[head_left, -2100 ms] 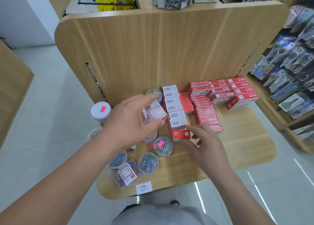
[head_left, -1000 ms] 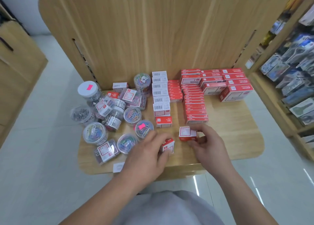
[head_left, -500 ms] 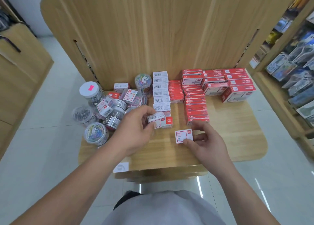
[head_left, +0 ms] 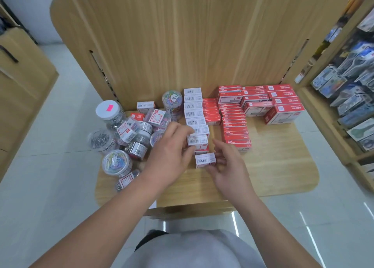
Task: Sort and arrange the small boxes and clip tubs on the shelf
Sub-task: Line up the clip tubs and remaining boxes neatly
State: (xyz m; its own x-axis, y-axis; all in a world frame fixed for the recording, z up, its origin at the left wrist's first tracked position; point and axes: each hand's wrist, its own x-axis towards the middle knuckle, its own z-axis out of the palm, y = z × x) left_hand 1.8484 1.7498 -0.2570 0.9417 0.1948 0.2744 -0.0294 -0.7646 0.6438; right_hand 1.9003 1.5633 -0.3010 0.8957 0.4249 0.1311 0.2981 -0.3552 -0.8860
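One head-worn wide-angle view looks forward and steeply down, close over the shelf (head_left: 283, 166), with backboard (head_left: 182, 45) at 12 o'clock, racks (head_left: 348, 97) at 3, shirt (head_left: 192, 251) at 6 and floor (head_left: 50, 186) at 9.

On the wooden shelf (head_left: 283, 166), a small barcode-faced box (head_left: 197, 140) was gripped by the left hand (head_left: 172, 156) at the near end of a column of white boxes (head_left: 193, 105) that ran to the back panel (head_left: 202, 45). A second small box (head_left: 204, 160), just nearer the front edge, was held by the right hand (head_left: 228, 164). Beside the column, flat red boxes (head_left: 235, 126) were stacked, with larger red boxes (head_left: 283, 114) toward the back right corner. Along the left edge, clear clip tubs (head_left: 116, 162) were crowded.
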